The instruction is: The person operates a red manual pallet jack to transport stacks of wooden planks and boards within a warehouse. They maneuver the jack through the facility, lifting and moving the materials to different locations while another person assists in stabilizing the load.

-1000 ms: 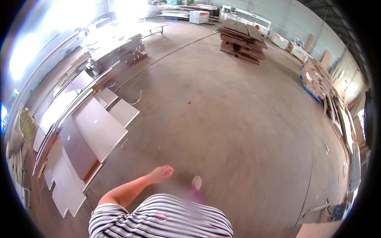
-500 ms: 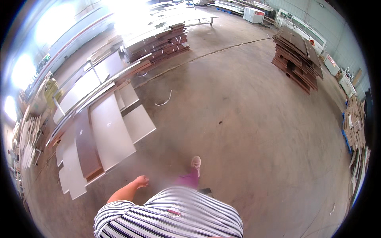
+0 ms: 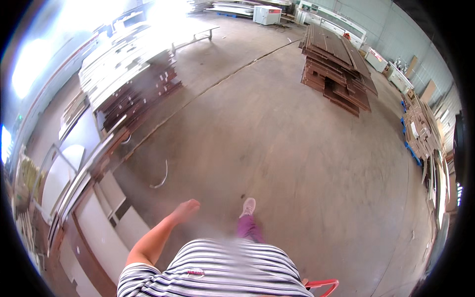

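My left hand (image 3: pixel 186 211) swings out in front of my striped shirt, above the concrete floor (image 3: pixel 257 143). It is smeared by motion, so its finger pose does not show clearly; no object shows in it. Nearest to it on the left are pale flat panels (image 3: pixel 132 227) and a narrow dark brown board (image 3: pixel 86 252). My right hand is out of sight. A red curved handle or loop (image 3: pixel 324 283) pokes out beside my right side at the lower edge; what holds it is hidden. One foot in a pale shoe (image 3: pixel 249 206) is stepping forward.
A tall stack of brown and white boards (image 3: pixel 136 74) stands at the far left, another brown stack (image 3: pixel 336 69) at the far right. A curved white strip (image 3: pixel 163 175) lies on the floor. Cardboard sheets (image 3: pixel 420 128) line the right side. White machines (image 3: pixel 267 15) stand behind.
I have walked forward and turned a little right; the stacks and panels have shifted left in view. My left hand has swung forward. The red handle has come into view.
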`<action>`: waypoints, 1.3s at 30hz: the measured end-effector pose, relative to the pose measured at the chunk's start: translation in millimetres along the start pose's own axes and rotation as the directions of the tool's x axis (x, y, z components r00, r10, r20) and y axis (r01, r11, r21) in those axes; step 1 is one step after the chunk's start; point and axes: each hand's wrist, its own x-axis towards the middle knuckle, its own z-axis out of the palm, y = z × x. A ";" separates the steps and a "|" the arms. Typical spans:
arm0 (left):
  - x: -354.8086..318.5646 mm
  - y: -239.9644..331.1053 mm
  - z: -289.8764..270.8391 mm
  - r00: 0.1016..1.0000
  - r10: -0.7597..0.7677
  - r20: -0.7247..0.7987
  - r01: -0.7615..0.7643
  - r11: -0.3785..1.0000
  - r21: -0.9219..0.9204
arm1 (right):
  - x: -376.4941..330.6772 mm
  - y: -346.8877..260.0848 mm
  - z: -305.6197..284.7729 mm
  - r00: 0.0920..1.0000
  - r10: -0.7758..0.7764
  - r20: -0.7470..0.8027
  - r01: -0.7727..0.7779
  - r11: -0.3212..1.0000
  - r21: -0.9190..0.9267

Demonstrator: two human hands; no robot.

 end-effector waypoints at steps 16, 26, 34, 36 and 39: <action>290.6 -124.5 -128.2 0.868 -0.494 0.036 0.491 0.848 -0.199 | -8.5 -179.7 472.1 0.999 0.036 -0.034 -0.038 0.998 -0.057; 534.9 -74.7 -367.7 0.935 -0.348 -0.062 0.334 0.928 -0.166 | -69.5 -236.9 730.8 0.980 0.080 -0.183 -0.077 0.997 0.022; 864.8 66.5 -556.8 0.976 0.023 -0.215 -0.101 0.928 -0.359 | -139.4 -259.2 956.4 0.987 -0.090 -0.132 0.042 0.943 -0.329; 929.1 81.6 -585.4 0.964 0.126 -0.236 -0.202 0.922 -0.331 | -156.9 -274.2 1017.3 0.979 -0.198 -0.051 0.140 0.832 -0.537; 1011.8 79.5 -622.1 0.978 0.154 -0.139 -0.177 0.969 -0.170 | -129.6 -270.3 1111.3 0.970 -0.241 -0.017 0.183 0.780 -0.598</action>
